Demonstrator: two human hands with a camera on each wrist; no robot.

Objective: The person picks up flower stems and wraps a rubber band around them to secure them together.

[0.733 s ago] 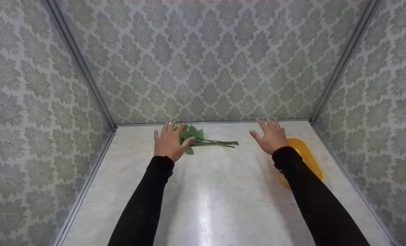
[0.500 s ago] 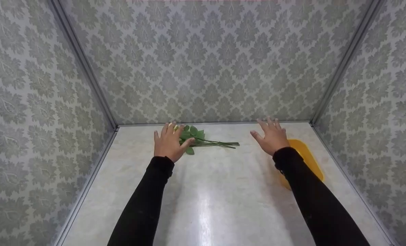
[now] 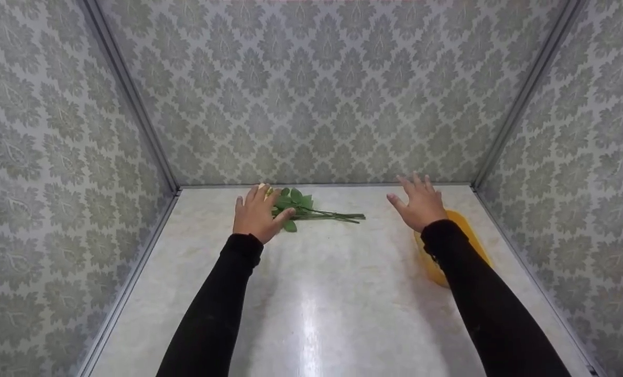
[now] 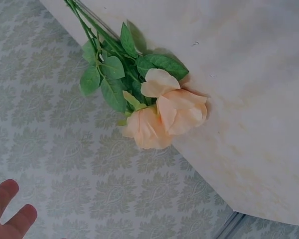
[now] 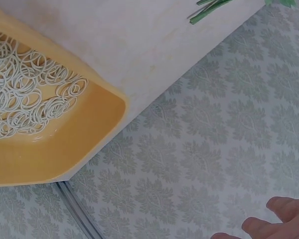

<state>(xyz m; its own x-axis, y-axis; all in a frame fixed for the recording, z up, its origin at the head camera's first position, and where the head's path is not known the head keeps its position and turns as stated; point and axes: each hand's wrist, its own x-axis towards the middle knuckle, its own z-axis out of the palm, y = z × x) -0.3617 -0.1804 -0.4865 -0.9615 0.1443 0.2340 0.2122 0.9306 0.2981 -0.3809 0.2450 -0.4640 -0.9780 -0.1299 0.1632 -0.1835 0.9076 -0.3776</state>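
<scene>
A few peach roses (image 4: 182, 110) with green leaves and long stems lie on the table near its back edge. In the head view my left hand (image 3: 257, 215) is spread above them and hides most of the blooms; their stems (image 3: 337, 215) point right. The left wrist view shows the hand's fingers apart from the flowers. My right hand (image 3: 421, 205), fingers spread and holding nothing, hovers left of and above a yellow plastic tub (image 3: 466, 228). White rubber bands (image 5: 27, 92) fill part of that tub in the right wrist view. My right forearm covers much of it in the head view.
The pale table (image 3: 311, 293) is enclosed by patterned panels (image 3: 321, 104) at the back and both sides. Grey metal strips (image 3: 133, 104) run along the corners. A bright light reflection lies on the table's middle front.
The head view has shifted slightly. My right hand has moved a little up and to the right, exposing more of the tub's left side. The left hand stays over the roses.
</scene>
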